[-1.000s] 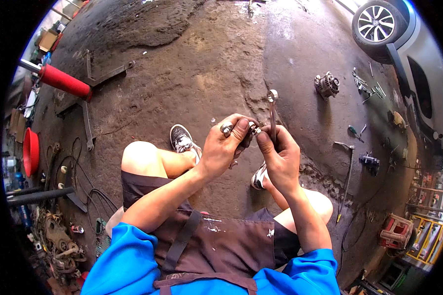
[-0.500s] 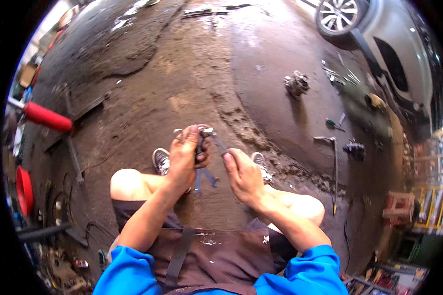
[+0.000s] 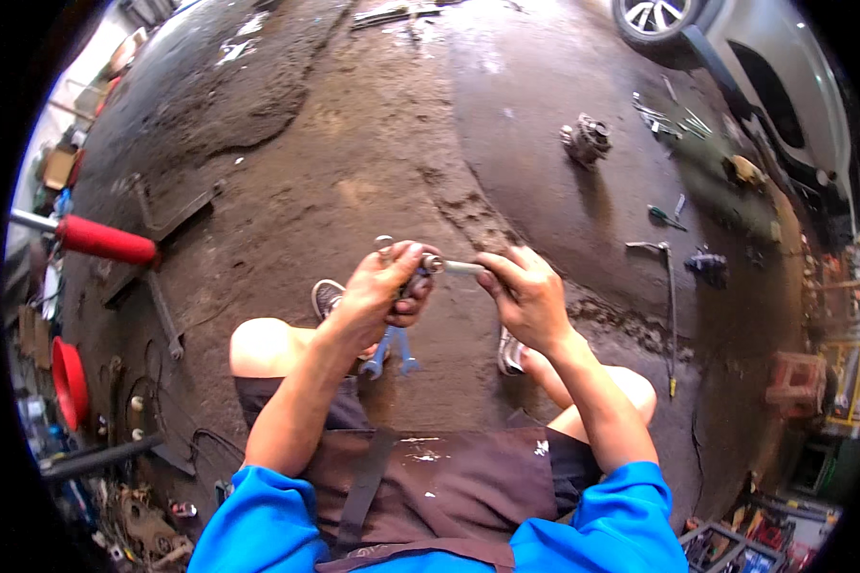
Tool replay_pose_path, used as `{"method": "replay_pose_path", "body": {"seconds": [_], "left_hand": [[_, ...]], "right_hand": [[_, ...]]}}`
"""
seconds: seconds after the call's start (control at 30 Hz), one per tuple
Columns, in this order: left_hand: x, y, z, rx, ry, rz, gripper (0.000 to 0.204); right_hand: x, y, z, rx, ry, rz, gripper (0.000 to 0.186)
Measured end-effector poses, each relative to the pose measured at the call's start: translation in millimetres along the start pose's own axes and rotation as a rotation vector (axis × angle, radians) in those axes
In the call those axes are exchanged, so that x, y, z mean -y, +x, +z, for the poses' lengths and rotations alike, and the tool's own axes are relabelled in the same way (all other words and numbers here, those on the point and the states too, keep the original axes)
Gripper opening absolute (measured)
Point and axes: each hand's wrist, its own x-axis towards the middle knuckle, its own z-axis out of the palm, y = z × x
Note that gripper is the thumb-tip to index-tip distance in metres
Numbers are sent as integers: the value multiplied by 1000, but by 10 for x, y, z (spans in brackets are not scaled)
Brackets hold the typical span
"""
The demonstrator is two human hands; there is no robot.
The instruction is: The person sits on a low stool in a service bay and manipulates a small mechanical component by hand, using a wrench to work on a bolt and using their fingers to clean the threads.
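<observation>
My left hand (image 3: 392,286) is closed around several wrenches, held out in front of my knees. Blue-tinted open jaws (image 3: 392,351) of these wrenches hang below the fist, and a ring-shaped end shows above it. Between my hands runs one light metal wrench (image 3: 463,268); its ring end rests at my left fingers. The thumb and fingers of my right hand (image 3: 530,291) pinch its other end. My palm hides most of the bundle.
A grimy metal car part (image 3: 586,140) sits ahead to the right. Nearer lie a green-handled screwdriver (image 3: 666,218) and a long L-shaped bar (image 3: 672,315). A silver car (image 3: 784,95) stands far right. On the left is a floor jack with a red cylinder (image 3: 110,239).
My right hand has moved right and up, and the wrench between my hands has swung from slanting to nearly level. My left hand has shifted slightly right. The view has turned a little.
</observation>
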Motion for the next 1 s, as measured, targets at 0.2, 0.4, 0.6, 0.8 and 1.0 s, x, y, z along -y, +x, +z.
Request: {"method": "replay_pose_path", "body": {"seconds": [0.2, 0.4, 0.6, 0.8, 1.0], "left_hand": [[93, 132, 82, -151, 7, 207, 24], [253, 354, 268, -341, 350, 601, 25], [95, 256, 361, -224, 143, 487, 27], [30, 194, 161, -112, -32, 242, 29], [34, 125, 163, -46, 47, 131, 28]], "right_hand": [[330, -153, 274, 212, 625, 506, 29], [672, -131, 229, 313, 1592, 991, 37], [677, -35, 216, 51, 1357, 926, 46], [250, 48, 57, 62, 837, 647, 45], [50, 17, -122, 89, 264, 314, 32]]}}
